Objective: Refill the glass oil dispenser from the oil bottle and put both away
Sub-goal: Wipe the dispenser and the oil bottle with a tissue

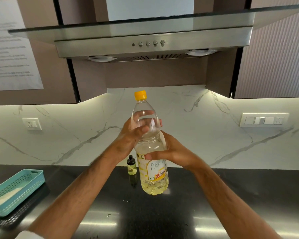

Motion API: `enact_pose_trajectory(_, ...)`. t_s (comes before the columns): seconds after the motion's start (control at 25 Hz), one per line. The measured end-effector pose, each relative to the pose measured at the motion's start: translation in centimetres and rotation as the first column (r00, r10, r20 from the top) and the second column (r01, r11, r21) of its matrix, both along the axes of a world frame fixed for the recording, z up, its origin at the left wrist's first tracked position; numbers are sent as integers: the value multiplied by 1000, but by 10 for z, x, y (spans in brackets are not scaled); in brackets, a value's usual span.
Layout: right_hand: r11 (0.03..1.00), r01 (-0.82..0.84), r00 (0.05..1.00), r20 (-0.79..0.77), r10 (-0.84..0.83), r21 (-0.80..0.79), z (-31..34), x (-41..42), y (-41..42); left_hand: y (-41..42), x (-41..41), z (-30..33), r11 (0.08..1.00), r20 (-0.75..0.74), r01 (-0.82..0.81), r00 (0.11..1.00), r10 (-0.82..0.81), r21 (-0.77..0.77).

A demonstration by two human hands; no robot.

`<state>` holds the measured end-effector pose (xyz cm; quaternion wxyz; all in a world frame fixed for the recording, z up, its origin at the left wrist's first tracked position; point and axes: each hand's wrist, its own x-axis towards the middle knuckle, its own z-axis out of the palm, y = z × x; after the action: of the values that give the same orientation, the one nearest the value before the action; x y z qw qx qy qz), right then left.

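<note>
The oil bottle [149, 152] carries the only print that can be read. On its label [156, 171], just left of the right hand's [169, 152] thumb, stand the capital letters "DE"; the thumb covers whatever follows. Below that thumb runs pale script starting "fre", the rest unclear. Lower still, a red patch reads "1L". Far left of the left hand [129, 135], a sheet of paper [12, 47] on the cupboard bears printed lines too blurred to read.
</note>
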<state>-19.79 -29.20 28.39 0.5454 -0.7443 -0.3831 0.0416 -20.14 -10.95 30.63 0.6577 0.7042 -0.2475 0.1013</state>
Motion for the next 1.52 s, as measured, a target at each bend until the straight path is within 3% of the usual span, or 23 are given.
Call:
enact_pose_trajectory(0.08, 999, -45, 998, -42, 45, 5, 4, 1, -2, -4, 2, -2, 998, 30, -53, 998, 54, -22)
enact_pose_trajectory(0.2, 997, 47, 999, 3, -48, 63, -5, -7, 12, -9, 6, -2, 964, 100, -249, 961, 258, -94)
enact_pose_trajectory(0.28, 966, 258, 947, 192, -257, 16, -22, -18, 29, -15, 7, -1, 922, 101, -370, 919, 381, -116)
enact_pose_trajectory(0.36, 873, 482, 815, 402, -417, -73, -39, -29, 44, -20, 7, -3, 878, 88, -464, 876, 474, -116)
enact_pose_trajectory(0.48, 798, 592, 715, 530, -456, -113, -50, -39, 56, -23, 5, -8, 829, 56, -550, 829, 557, -105)
enact_pose_trajectory(0.56, 812, 564, 772, 446, -453, -151, -46, -32, 58, -21, 4, -8, 834, 42, -540, 836, 547, -111)
enact_pose_trajectory(0.64, 890, 433, 892, 210, -400, -146, -25, -22, 53, -17, 3, -8, 862, 42, -495, 864, 501, -110)
enact_pose_trajectory(0.72, 976, 213, 976, -31, -214, -39, -1, -6, 34, -13, 4, -7, 894, 47, -441, 894, 446, -85)
enact_pose_trajectory(0.8, 1000, 0, 979, -202, -1, -4, 18, 2, 16, -11, 4, -5, 919, 51, -393, 918, 394, -38)
enact_pose_trajectory(0.88, 997, -79, 965, -248, 80, 13, 25, 2, 8, -11, 5, -3, 924, 61, -381, 922, 383, -31)
enact_pose_trajectory(0.96, 999, -33, 987, -154, 37, 23, 20, -4, 19, -8, 10, -3, 911, 50, -407, 910, 411, -73)
enact_pose_trajectory(1.04, 983, 173, 984, 59, -169, -60, -1, -7, 39, -7, 14, -8, 886, 26, -449, 890, 455, -118)
enact_pose_trajectory(1.12, 854, 492, 846, 321, -425, -167, -23, -12, 51, -9, 17, -14, 852, 22, -506, 858, 513, -135)
enact_pose_trajectory(1.16, 817, 557, 793, 386, -471, -149, -29, -16, 54, -8, 19, -16, 836, 18, -531, 843, 538, -139)
enact_pose_trajectory(1.2, 844, 525, 811, 365, -457, -109, -33, -17, 50, -7, 20, -18, 827, 6, -540, 837, 547, -154)
enact_pose_trajectory(1.28, 959, 260, 966, -35, -258, 115, -24, -22, 27, 1, 24, -20, 819, -36, -543, 837, 547, -183)
enact_pose_trajectory(1.32, 954, 185, 969, -205, -137, 237, -21, -23, 14, 7, 25, -20, 820, -56, -541, 839, 541, -190)
enact_pose_trajectory(1.4, 890, 276, 911, -394, -121, 363, -25, -12, -5, 16, 25, -17, 832, -82, -513, 857, 508, -211)
enact_pose_trajectory(1.52, 819, 501, 796, -520, -310, 279, -55, 12, -7, 19, 24, -12, 839, -88, -473, 879, 468, -268)
